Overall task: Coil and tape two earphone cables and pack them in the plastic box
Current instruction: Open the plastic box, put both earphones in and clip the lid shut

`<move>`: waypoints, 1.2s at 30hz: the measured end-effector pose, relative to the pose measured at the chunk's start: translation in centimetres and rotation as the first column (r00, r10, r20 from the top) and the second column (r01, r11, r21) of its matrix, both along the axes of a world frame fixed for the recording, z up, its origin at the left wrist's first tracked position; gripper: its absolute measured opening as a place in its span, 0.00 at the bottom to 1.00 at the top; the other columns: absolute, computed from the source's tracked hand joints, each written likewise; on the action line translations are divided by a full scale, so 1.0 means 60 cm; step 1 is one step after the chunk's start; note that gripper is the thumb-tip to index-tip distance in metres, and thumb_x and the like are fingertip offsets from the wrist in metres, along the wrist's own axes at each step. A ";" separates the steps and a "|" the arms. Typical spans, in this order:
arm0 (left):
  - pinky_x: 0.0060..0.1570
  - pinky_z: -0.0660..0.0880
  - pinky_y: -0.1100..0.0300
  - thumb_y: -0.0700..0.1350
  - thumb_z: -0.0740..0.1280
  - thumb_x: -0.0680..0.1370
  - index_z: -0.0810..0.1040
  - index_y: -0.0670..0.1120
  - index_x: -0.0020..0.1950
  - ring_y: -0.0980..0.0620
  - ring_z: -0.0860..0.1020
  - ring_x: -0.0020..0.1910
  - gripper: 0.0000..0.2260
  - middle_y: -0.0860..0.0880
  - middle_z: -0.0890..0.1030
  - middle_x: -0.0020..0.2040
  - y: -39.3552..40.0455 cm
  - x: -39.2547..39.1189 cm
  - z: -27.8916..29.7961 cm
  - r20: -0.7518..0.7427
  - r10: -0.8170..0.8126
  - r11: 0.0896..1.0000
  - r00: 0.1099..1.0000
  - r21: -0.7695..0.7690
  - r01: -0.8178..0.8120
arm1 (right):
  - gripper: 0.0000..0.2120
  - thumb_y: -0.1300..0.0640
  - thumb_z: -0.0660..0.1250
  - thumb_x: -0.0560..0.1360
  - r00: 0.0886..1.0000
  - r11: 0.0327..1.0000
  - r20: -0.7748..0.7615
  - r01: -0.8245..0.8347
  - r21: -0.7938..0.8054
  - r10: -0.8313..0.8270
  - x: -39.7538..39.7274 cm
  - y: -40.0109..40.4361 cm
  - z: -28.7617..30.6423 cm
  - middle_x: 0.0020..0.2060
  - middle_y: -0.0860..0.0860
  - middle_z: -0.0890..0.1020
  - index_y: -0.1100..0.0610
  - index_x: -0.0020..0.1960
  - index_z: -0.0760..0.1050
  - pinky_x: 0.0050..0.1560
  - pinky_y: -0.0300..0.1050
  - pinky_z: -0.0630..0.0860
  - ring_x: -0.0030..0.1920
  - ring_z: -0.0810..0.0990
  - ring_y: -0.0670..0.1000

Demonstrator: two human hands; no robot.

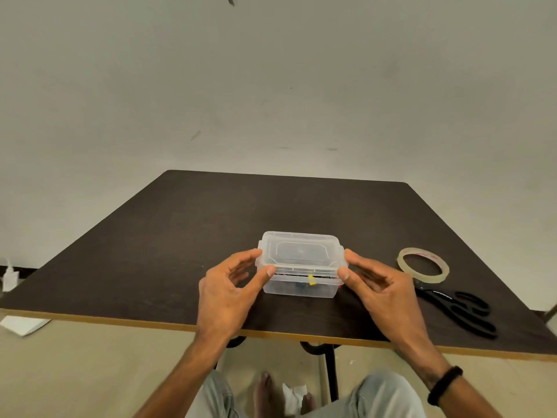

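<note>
A clear plastic box (301, 283) stands near the front middle of the dark table (187, 230), its lid (301, 251) lying on top. Dark coiled cable with a yellow bit (311, 280) shows through the front wall. My left hand (229, 291) touches the box's left end, thumb at the lid's front corner and fingertips at the rim. My right hand (379, 288) mirrors it on the right end, thumb on the front corner and index finger on the lid's side tab. Both hands pinch the lid's ends.
A roll of clear tape (423, 264) lies to the right of the box, with black scissors (461, 309) just in front of it near the table's front right edge. White paper (24, 325) lies on the floor at the left.
</note>
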State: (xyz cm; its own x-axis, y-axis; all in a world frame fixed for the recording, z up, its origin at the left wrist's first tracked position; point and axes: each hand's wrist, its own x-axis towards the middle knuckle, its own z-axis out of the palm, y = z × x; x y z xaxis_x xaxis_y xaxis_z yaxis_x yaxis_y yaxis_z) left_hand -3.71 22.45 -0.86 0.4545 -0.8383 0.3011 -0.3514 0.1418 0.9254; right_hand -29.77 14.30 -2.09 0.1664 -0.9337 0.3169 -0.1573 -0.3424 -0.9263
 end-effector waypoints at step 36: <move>0.56 0.77 0.70 0.51 0.76 0.73 0.87 0.52 0.54 0.60 0.83 0.55 0.11 0.60 0.84 0.54 -0.005 0.023 -0.003 0.400 -0.009 0.984 0.916 -0.162 0.080 | 0.17 0.47 0.78 0.71 0.996 1.000 -0.086 0.012 -0.024 -0.014 0.018 0.015 0.006 0.65 0.39 0.81 0.47 0.59 0.86 0.56 0.38 0.83 0.62 0.83 0.43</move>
State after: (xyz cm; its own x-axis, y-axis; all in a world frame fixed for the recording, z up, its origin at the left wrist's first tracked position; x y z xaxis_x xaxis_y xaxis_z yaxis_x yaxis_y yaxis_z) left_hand -2.30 22.15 -1.04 0.2309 -0.7744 0.5890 -0.6736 0.3096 0.6711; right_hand -28.67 15.19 -1.75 0.1819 -0.9285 0.3237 -0.2410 -0.3612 -0.9008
